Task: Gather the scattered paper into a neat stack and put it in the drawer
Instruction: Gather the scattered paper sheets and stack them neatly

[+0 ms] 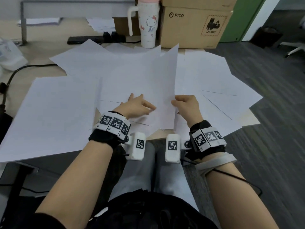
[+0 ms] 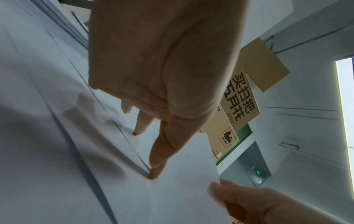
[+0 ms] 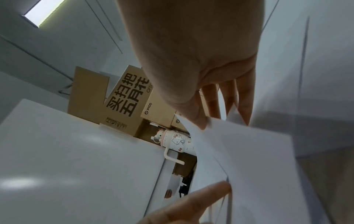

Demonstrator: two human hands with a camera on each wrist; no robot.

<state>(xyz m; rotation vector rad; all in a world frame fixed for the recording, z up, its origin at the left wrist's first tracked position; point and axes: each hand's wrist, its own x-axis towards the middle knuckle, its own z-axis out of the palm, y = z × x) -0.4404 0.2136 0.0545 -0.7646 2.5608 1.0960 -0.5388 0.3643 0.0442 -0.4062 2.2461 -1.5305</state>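
Observation:
Several white sheets of paper (image 1: pixel 69 103) lie fanned and overlapping across the desk. My right hand (image 1: pixel 175 101) pinches the right edge of one sheet (image 1: pixel 165 76), which curves up off the pile; the right wrist view shows thumb and fingers (image 3: pixel 201 119) closed on that edge. My left hand (image 1: pixel 140 103) rests beside it on the pile, and its straight fingertips (image 2: pixel 153 172) press on the paper. The two hands are a short gap apart near the desk's front. No drawer shows in any view.
A white cartoon-cat tumbler (image 1: pixel 148 25) and a brown PICO carton (image 1: pixel 193 25) stand at the back. A black power strip (image 1: pixel 92 39) lies behind the paper and a black cable (image 1: pixel 14 73) runs at the left. Sheets overhang the desk's right edge above grey carpet (image 1: pixel 272 129).

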